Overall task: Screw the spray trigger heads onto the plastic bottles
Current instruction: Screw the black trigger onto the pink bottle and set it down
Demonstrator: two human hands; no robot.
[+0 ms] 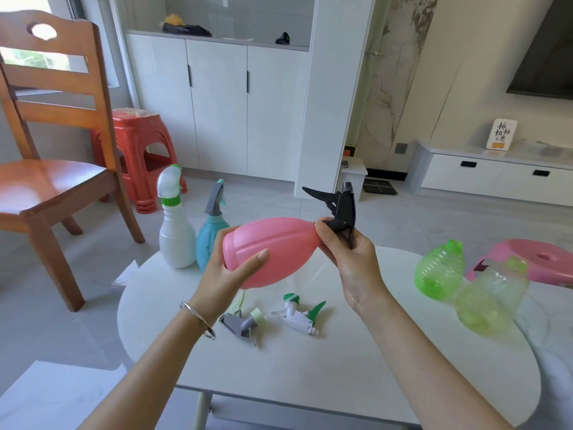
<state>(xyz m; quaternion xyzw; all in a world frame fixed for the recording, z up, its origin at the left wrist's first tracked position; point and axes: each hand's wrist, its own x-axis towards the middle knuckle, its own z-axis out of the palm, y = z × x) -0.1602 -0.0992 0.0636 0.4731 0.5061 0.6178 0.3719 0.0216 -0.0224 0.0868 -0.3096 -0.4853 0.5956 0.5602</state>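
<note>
1. My left hand [231, 268] is wrapped around the fat end of the smooth, egg-shaped pink plastic bottle [273, 251], thumb across its front, holding it on its side above the round white table [325, 367].
2. My right hand [347, 252] is closed around the neck end, fingers pinched on the base of the black plastic spray trigger head [339, 207], which sits at the bottle's mouth with its lever pointing left.
3. Back left on the table stand two finished ones: a white plastic bottle with a white-and-green trigger [175, 234], and just beside it a teal bottle with a grey trigger [210, 234], partly behind my left hand.
4. Below the pink bottle lie two loose heads: a grey trigger head with a pale green collar [243, 324] and a white trigger head with green lever [299, 315].
5. Far right, two open bottles: a ribbed green translucent bottle [440, 268] and, touching it, a paler yellow-green translucent bottle [490, 297], blurred.
</note>
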